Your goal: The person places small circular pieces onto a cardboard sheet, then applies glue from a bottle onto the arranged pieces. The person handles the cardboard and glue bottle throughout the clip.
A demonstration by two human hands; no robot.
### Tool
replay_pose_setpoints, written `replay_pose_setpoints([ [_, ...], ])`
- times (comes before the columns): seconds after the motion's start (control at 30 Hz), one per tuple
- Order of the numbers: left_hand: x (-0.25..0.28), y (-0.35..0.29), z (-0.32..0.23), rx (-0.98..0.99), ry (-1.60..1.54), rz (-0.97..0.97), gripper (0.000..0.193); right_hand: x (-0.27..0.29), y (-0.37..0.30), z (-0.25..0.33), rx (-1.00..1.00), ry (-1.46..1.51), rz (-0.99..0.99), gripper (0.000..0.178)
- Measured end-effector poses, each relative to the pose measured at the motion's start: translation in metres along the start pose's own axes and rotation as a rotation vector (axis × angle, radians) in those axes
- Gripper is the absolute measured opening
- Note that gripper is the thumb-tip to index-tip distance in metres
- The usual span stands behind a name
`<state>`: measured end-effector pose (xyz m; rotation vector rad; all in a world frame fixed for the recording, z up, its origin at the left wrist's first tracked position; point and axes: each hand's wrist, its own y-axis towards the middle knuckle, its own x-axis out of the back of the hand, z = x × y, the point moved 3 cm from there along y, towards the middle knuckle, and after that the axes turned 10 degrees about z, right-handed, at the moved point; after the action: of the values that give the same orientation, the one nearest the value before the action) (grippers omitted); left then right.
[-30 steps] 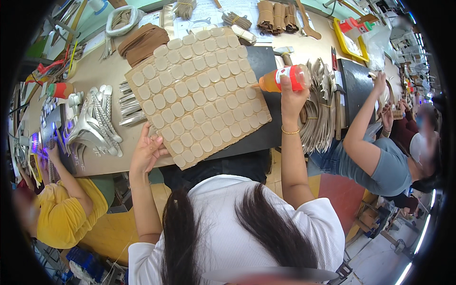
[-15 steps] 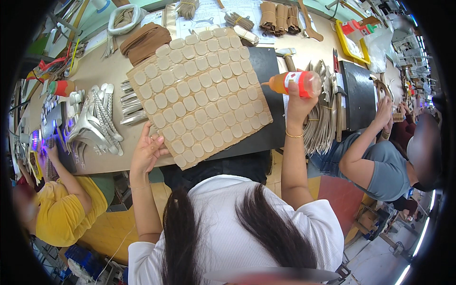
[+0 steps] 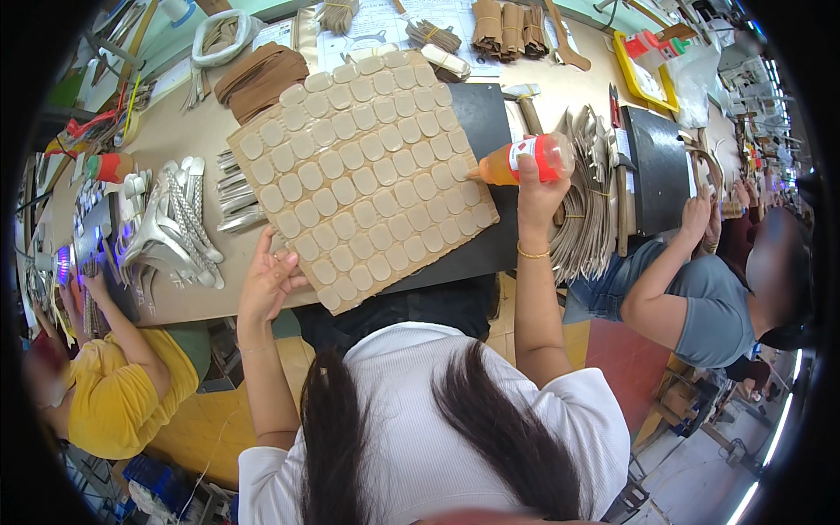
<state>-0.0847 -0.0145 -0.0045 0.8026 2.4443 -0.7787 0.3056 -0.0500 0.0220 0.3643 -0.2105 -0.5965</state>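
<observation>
A brown board lies tilted on the work table, covered with rows of beige rounded pads. My right hand is wrapped round a clear squeeze bottle of amber liquid with a red and white label. The bottle is tipped sideways, its nozzle at the pads along the board's right edge. At the lower left edge of the board is my left hand, palm up and fingers apart. Its fingertips are at the rim; no firm grip shows.
A black slab lies under the board. Bundled grey straps and a hammer are to the right, silvery braided straps to the left. Brown leather pieces lie behind. Co-workers sit on both sides.
My right hand has shifted slightly left, bringing the bottle's nozzle from beside the board onto its right edge. My left hand stays at the board's lower left edge.
</observation>
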Motion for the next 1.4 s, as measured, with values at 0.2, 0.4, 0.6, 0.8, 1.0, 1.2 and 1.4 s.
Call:
replay_pose_setpoints([
  [0.2,-0.002,0.000,0.000,-0.008,-0.013,-0.002,0.058,-0.003,0.000,0.004,0.012,-0.053,-0.009,0.051],
  [0.4,0.000,0.000,0.000,0.000,-0.001,0.006,0.058,0.003,0.004,0.017,0.087,-0.060,-0.082,0.057],
  [0.6,-0.001,0.000,-0.001,-0.004,0.004,-0.006,0.058,-0.019,-0.001,0.013,0.006,0.111,-0.026,0.059],
  [0.8,-0.001,-0.002,-0.001,0.001,0.017,-0.023,0.057,-0.025,-0.001,0.010,-0.028,0.081,0.003,0.057],
  [1.0,0.000,-0.002,-0.001,0.001,0.033,-0.024,0.057,-0.032,-0.001,0.008,-0.016,0.110,0.008,0.056],
  [1.2,0.000,-0.003,-0.001,-0.003,0.033,-0.029,0.057,-0.030,0.002,0.013,0.031,-0.013,0.019,0.058],
  [1.4,0.000,-0.003,0.000,-0.007,0.015,-0.033,0.058,-0.012,0.005,0.014,0.056,0.117,-0.088,0.065],
])
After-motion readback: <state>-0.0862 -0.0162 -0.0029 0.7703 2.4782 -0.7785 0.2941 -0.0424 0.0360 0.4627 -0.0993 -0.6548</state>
